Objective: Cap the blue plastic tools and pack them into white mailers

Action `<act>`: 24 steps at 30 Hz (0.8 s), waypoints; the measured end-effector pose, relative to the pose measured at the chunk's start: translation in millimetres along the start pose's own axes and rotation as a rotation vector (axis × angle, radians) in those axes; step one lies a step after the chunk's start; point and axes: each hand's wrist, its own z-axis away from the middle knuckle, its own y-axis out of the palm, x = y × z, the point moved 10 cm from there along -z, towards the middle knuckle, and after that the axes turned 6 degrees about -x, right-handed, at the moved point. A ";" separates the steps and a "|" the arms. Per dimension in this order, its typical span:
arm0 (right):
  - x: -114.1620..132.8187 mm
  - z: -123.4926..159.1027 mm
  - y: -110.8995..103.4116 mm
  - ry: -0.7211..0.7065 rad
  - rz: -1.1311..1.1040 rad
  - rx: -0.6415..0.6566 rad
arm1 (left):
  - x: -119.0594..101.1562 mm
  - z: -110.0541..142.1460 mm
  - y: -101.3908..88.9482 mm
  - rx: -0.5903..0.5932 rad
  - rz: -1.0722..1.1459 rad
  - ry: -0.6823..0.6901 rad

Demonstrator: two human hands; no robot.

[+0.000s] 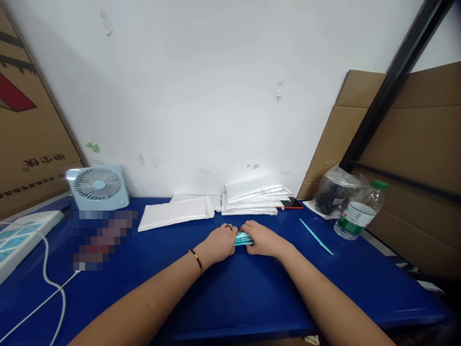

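Note:
Between my two hands, low over the blue table (230, 298), is a small bundle of flat turquoise pieces (244, 239), layered together; their exact kind is hard to tell. My left hand (224, 242) grips its left end, fingers curled over it. Its right end is pinched by my right hand (261, 240), thumb in front and fingers behind. Both ends are hidden by the fingers. Just beyond the hands lies a stack of white padded envelopes (252, 194). Another white envelope (176, 213) rests flat to the left of the stack.
A thin turquoise blade-like tool (316, 236) lies on the right, near a green-capped bottle (360, 214) and a bagged dark object (329, 194). A phone (293, 204) sits beside the stack. On the left are a light-blue fan (99, 187), a power strip (27, 235) and white cables (46, 264).

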 end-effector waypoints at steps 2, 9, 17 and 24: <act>3.8 -1.4 5.1 -0.006 0.084 0.021 | 1.7 -1.8 4.5 0.021 0.046 -0.051; 19.3 -8.8 -58.8 0.052 0.133 -0.022 | 11.2 -6.8 -10.3 -0.098 0.204 -0.185; 75.4 -27.2 -130.8 0.018 -0.017 -0.281 | -0.1 -7.9 -29.6 -0.448 0.811 -0.330; 52.3 -9.8 -84.0 0.113 -0.081 -0.169 | -1.9 1.6 -7.9 -0.301 0.644 -0.274</act>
